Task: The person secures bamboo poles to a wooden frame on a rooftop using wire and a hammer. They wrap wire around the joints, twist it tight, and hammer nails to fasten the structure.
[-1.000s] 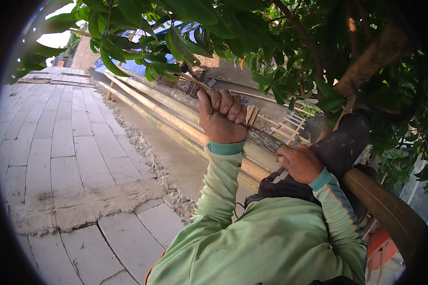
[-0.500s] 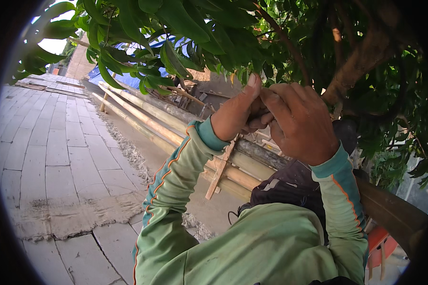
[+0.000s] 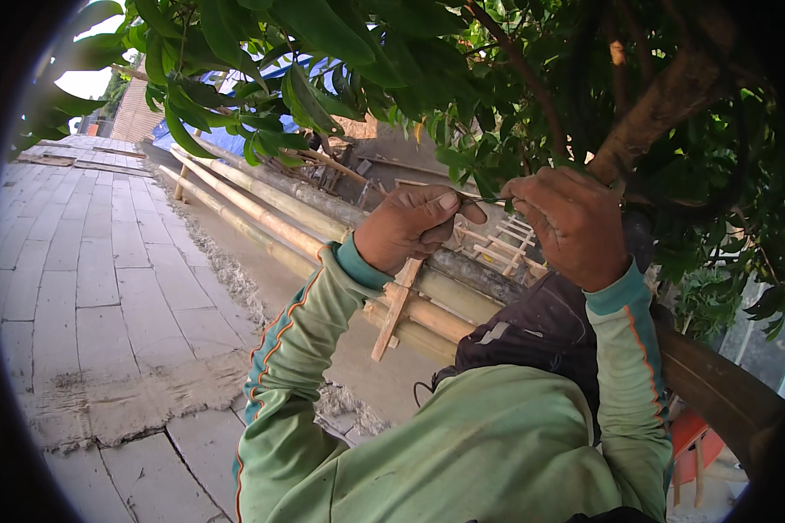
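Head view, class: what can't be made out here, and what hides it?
In the head view:
Strand between the left hand and right hand: too thin to tell its material.
Right palm: hidden by the hand's own back.
Bamboo poles: near ends hidden behind dark cloth.
Branch: upper end lost in the picture's dark edge.

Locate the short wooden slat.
Head view, near centre: the slat crosses the bamboo poles, just below the left hand in the picture.
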`<state>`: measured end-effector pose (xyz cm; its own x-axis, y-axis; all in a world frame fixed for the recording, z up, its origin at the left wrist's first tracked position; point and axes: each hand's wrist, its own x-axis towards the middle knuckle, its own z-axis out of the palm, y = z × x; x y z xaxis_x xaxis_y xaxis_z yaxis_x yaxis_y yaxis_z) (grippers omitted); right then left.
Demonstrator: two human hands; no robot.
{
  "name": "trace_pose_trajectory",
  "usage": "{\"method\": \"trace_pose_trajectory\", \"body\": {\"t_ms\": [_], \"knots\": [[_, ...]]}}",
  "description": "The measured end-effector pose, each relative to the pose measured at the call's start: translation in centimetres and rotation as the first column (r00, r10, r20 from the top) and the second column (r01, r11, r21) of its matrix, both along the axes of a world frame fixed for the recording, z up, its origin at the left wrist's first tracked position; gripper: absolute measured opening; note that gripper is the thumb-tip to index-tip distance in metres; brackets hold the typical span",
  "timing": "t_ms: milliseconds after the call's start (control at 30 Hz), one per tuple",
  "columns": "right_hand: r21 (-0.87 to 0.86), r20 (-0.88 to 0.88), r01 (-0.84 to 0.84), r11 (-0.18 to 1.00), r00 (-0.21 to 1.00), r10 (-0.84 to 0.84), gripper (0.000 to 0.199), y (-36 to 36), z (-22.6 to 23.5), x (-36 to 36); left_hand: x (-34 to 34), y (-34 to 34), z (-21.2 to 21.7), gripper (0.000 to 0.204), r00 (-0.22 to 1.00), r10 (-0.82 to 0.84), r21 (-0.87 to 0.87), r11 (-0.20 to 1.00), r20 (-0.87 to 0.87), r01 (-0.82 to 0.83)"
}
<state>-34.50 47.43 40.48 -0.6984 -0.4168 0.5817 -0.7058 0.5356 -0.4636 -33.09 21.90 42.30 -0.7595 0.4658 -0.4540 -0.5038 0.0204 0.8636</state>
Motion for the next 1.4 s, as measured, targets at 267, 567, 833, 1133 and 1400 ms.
{"method": "trace_pose_trajectory", "body": {"t_ms": [267,567,833,1133,1400], "knots": [[0.187,0.009,0.026,0.982,1.0,-0.028,0.016,0.0,-1.8,0.6,0.5,-0.2,-1.8,0.032,0.733,-0.26,-0.459,0.885,-0.629,-0.081],[0.162,0.326,-0.154,0.975,0.941,0.095,0.022,0.6,-3.8,2.7,2.7,0.3,-2.2,0.038,0.25,-0.866,-0.883,0.353,-0.434,-0.31],[0.216,0.335,-0.29,0.932,0.919,0.209,0.022,-0.5,-8.8,7.0,6.6,0.0,-9.2,0.014,0.462,-0.766,-0.845,0.531,-0.447,0.062],[-0.293,0.802,-0.389,0.873,0.397,0.446,0.014,0.4,-11.5,10.9,15.1,1.2,-11.8,0.026,0.51,-0.784,-0.764,0.557,-0.354,0.325],[-0.613,0.778,-0.031,0.79,0.15,0.61,0.018,-0.1,-11.7,11.3,14.6,1.8,-9.7,0.022,0.631,-0.499,-0.713,0.689,-0.594,-0.127]]}}
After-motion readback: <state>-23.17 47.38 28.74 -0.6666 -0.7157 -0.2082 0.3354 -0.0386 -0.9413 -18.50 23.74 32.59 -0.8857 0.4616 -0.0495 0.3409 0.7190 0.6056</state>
